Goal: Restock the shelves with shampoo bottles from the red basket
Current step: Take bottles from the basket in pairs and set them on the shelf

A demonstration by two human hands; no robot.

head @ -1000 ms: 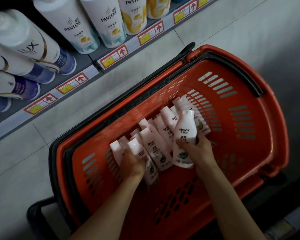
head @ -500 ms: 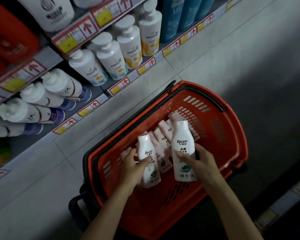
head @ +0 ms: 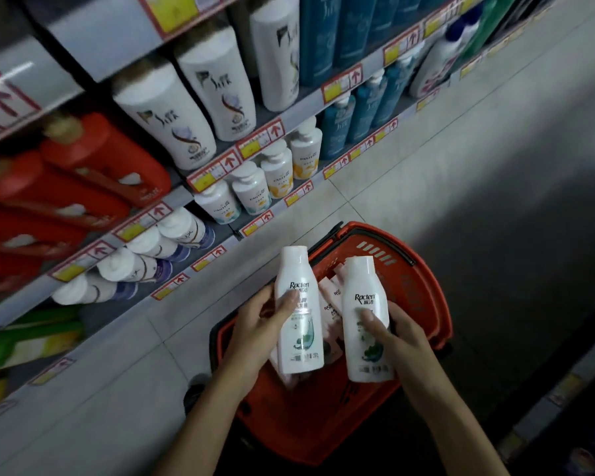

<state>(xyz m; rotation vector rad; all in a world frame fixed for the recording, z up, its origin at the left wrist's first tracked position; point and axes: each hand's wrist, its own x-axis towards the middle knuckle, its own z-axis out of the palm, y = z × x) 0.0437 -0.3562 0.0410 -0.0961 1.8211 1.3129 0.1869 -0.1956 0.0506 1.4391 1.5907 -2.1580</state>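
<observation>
While left grip (head: 255,324) and right grip (head: 401,334) each held a Racten bottle (head: 298,269) | I judged pickup done | next: find gap on shelves (head: 220,168)

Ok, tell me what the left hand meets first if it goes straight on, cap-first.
Probably the white Pantene bottles behind the bottom price rail: the left hand holds its Racten bottle cap toward them, over bare floor. Depth is unclear; the rail may come first.
</observation>
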